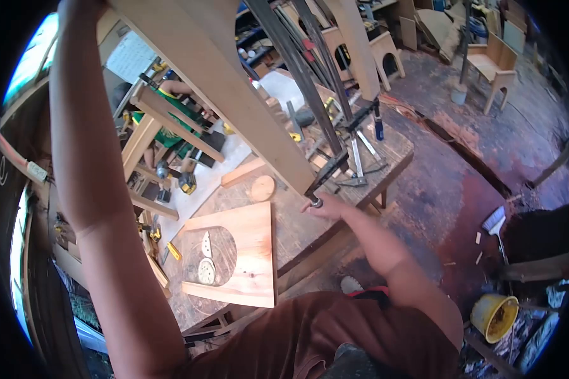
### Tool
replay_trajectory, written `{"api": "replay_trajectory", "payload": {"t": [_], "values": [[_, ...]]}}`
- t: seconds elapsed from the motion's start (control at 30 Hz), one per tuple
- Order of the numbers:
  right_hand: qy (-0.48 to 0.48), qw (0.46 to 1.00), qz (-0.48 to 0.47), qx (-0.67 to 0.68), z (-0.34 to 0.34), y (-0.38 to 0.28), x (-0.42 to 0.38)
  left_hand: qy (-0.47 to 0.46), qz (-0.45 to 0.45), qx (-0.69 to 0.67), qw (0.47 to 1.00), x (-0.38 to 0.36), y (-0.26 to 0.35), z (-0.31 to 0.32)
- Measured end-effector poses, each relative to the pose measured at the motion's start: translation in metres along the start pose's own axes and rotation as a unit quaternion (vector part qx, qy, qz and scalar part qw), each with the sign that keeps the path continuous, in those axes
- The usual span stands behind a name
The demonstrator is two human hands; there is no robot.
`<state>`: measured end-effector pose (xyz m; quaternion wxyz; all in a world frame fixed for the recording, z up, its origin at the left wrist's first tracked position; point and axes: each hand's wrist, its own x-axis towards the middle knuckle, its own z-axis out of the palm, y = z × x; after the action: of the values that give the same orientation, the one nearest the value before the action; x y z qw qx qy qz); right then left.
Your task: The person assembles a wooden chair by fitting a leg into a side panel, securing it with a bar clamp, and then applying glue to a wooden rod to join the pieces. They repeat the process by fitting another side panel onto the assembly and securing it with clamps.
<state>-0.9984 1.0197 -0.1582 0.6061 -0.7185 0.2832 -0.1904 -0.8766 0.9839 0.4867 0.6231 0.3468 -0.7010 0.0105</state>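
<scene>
One right hand (325,206) grips the knob end of a dark metal bar clamp (316,120), fingers closed round the handle; the clamp's bars run up toward 12 o'clock from the hand, against a long smooth pale wooden plank (234,82). Left hand is cut off at the top edge, grip can't tell. Flat arched-cutout wood panel (246,252) lies at 8 o'clock of the right hand on the rough workbench (297,227).

A yellow bucket (494,316) and a brush (494,222) sit on the floor, a small wooden chair (496,66) farther off.
</scene>
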Motion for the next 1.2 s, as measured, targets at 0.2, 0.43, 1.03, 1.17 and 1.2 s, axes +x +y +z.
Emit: {"api": "replay_trajectory", "payload": {"t": [0.2, 0.43, 1.03, 1.17, 1.2], "values": [[0.467, 0.884, 0.028, -0.023, 0.068, 0.001, 0.019, 0.003, 0.050, -0.069, 0.996, -0.019, -0.003, 0.014], [-0.096, 0.993, -0.074, 0.013, -0.011, 0.028, 0.023, 0.000, 0.053, -0.068, 0.996, -0.025, 0.003, 0.032], [-0.152, 0.981, -0.112, 0.048, -0.014, 0.019, 0.057, -0.037, 0.020, -0.161, 0.986, -0.004, -0.033, 0.000], [0.327, 0.943, 0.022, -0.055, 0.041, -0.008, 0.048, -0.081, 0.012, -0.167, 0.983, -0.004, -0.036, -0.002], [0.402, 0.916, 0.005, 0.003, 0.054, -0.012, 0.046, -0.056, 0.018, -0.163, 0.985, -0.004, -0.036, -0.001]]}}
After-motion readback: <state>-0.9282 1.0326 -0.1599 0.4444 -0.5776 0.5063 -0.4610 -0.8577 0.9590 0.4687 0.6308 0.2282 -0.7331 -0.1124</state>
